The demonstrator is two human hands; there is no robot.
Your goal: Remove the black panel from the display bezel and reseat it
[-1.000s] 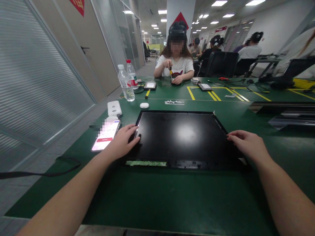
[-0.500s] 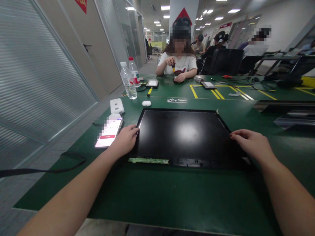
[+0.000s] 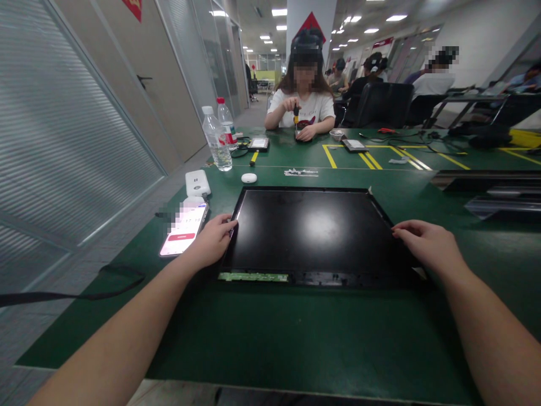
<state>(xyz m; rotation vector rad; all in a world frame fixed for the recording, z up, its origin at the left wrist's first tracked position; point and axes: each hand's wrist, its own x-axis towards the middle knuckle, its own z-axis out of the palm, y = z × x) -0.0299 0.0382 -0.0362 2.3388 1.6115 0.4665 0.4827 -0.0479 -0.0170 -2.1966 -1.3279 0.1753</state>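
A black LCD screen panel (image 3: 304, 237) lies face up on the green table (image 3: 270, 338), a bright reflection on its glass. Along its near edge runs a narrow green circuit board (image 3: 253, 277). My left hand (image 3: 215, 239) grips the panel's left edge, thumb and fingers closed on the rim. At the opposite side, my right hand (image 3: 429, 242) pinches the right edge between thumb and fingertips. The undersides of both grips are hidden.
Left of the panel are a lit phone (image 3: 183, 230), a white power bank (image 3: 197, 183) and a white earbud case (image 3: 249, 178). Two water bottles (image 3: 217, 141) stand farther back. Across the table a person (image 3: 304, 107) holds a screwdriver (image 3: 296, 115). Dark strips (image 3: 499, 183) lie right.
The whole view has shifted slightly left as the camera turned. Both hands keep their hold on the panel, which has not visibly moved on the table.
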